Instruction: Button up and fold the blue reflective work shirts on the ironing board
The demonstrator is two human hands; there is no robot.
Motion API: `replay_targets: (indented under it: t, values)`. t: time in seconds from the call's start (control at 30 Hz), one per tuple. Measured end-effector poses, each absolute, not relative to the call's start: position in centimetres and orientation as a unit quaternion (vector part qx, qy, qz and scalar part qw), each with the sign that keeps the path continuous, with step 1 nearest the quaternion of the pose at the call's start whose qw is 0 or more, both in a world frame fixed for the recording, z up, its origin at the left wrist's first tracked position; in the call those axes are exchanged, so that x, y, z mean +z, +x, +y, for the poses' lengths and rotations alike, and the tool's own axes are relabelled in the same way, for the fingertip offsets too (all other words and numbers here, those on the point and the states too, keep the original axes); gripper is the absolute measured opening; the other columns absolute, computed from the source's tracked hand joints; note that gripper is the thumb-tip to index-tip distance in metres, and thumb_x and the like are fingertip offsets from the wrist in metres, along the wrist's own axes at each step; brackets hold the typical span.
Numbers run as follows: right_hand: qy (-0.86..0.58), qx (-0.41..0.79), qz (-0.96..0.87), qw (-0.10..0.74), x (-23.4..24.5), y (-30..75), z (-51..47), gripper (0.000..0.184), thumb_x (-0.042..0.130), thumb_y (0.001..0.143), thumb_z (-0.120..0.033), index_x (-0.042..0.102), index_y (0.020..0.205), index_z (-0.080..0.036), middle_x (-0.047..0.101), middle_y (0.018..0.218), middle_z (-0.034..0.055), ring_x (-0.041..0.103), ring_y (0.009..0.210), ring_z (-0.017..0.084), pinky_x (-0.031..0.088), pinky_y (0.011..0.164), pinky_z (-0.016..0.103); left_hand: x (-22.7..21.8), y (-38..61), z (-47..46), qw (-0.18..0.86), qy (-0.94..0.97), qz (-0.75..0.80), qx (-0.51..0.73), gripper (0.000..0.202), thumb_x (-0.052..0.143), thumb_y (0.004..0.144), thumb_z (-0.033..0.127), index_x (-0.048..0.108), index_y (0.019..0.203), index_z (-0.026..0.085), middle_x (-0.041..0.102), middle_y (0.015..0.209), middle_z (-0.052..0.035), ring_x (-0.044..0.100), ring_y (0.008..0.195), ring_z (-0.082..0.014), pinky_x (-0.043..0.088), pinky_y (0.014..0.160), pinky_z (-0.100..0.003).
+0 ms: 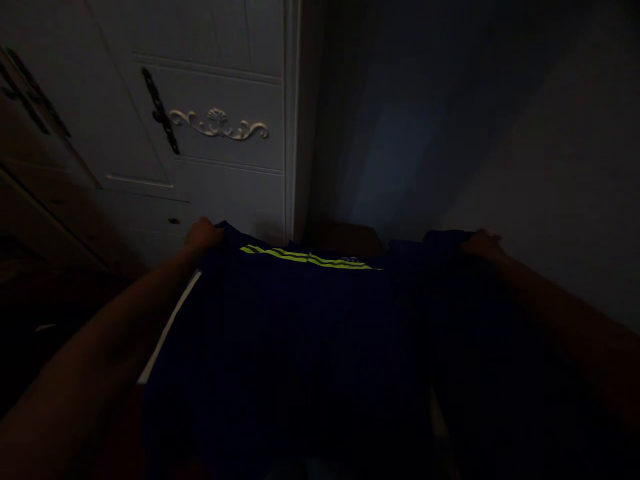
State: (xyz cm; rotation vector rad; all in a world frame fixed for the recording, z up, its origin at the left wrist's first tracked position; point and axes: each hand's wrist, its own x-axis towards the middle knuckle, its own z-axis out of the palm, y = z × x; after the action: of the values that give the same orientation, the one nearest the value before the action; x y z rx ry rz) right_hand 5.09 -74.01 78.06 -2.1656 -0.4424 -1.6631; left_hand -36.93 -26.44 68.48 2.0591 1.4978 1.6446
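Note:
A dark blue shirt [310, 320] with yellow-green stripes across it and a white strip along its left side is stretched wide in front of me. My left hand [203, 235] grips its upper left corner, fingers closed on the cloth. Its upper right part is held by my right hand [483, 244], which is closed as well. The shirt's lower part fades into darkness, so its hem cannot be made out.
A white cabinet [230, 160] with dark handles and carved scrollwork stands ahead on the left. To its right is a plain wall [540, 153]. Behind the shirt's top edge a brown object [345, 237] shows in part. The room is very dim.

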Motion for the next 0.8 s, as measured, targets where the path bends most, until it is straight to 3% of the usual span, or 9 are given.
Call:
replay_targets:
  t: [0.07,0.17,0.27,0.37,0.53,0.67,0.8]
  values:
    - [-0.771,-0.586,-0.178,0.173,76.4,3.2,-72.4,0.049,0.066,0.082,-0.029,0.062,0.115,0.007,0.058,0.107,0.0371,0.063,0.09,0.031,0.046,0.066,0.036,66.6,-35.4,-26.9,0.022,0.713,0.459,0.53,0.057,0.047,0.091,0.045,0.05,0.127,0.002,0.057,0.128,-0.026,0.057,0.116,-0.0353,0.048,0.09,-0.042]
    - [-0.698,-0.637,-0.301,0.13,72.2,-1.8,-69.2,0.053,0.056,0.09,-0.034,0.051,0.135,-0.006,0.043,0.138,0.0295,0.047,0.125,0.037,0.043,0.094,0.045,62.1,-33.5,-28.9,-0.096,0.795,0.316,0.509,0.061,0.035,0.095,0.051,0.047,0.137,0.01,0.046,0.144,-0.0212,0.045,0.131,-0.0335,0.039,0.105,-0.045]
    - [-0.626,-0.582,-0.515,0.068,65.8,-7.8,-65.1,0.054,0.048,0.095,-0.042,0.045,0.143,-0.016,0.032,0.152,0.0187,0.035,0.138,0.032,0.034,0.108,0.047,57.1,-32.5,-31.4,-0.151,0.863,0.198,0.44,0.065,0.029,0.096,0.055,0.033,0.15,0.019,0.025,0.159,-0.011,0.019,0.147,-0.0282,0.019,0.118,-0.047]
    - [-0.566,-0.457,-0.686,-0.023,58.7,-11.5,-61.4,0.065,0.048,0.094,-0.053,0.032,0.151,-0.025,0.019,0.161,0.0104,0.019,0.147,0.028,0.022,0.116,0.048,52.9,-32.9,-32.7,-0.141,0.891,0.19,0.387,0.07,0.026,0.096,0.058,0.021,0.154,0.019,0.015,0.162,-0.0099,0.006,0.149,-0.0268,0.01,0.119,-0.049]
    - [-0.586,-0.317,-0.743,-0.062,52.7,-9.9,-59.4,0.066,0.045,0.095,-0.054,0.03,0.152,-0.025,0.018,0.16,0.0107,0.014,0.148,0.027,0.014,0.119,0.051,49.0,-36.0,-31.6,-0.127,0.864,0.253,0.418,0.068,0.021,0.098,0.053,0.022,0.154,0.015,0.019,0.16,-0.0122,0.01,0.149,-0.0263,0.017,0.118,-0.048]
    - [-0.596,-0.312,-0.739,-0.026,52.6,-6.1,-60.7,0.061,0.046,0.096,-0.047,0.03,0.151,-0.025,0.018,0.16,0.0082,0.013,0.149,0.024,0.01,0.121,0.048,47.3,-38.6,-29.2,-0.137,0.866,0.25,0.412,0.071,0.018,0.097,0.054,0.027,0.152,0.011,0.022,0.16,-0.0133,0.017,0.148,-0.0256,0.017,0.119,-0.042]
    - [-0.607,-0.338,-0.719,-0.025,52.8,-3.5,-62.5,0.061,0.039,0.098,-0.05,0.027,0.153,-0.026,0.017,0.161,0.0071,0.013,0.148,0.024,0.011,0.12,0.05,47.2,-40.2,-27.3,-0.109,0.855,0.279,0.423,0.074,0.014,0.097,0.054,0.025,0.152,0.006,0.02,0.16,-0.0154,0.016,0.148,-0.0242,0.018,0.118,-0.04]
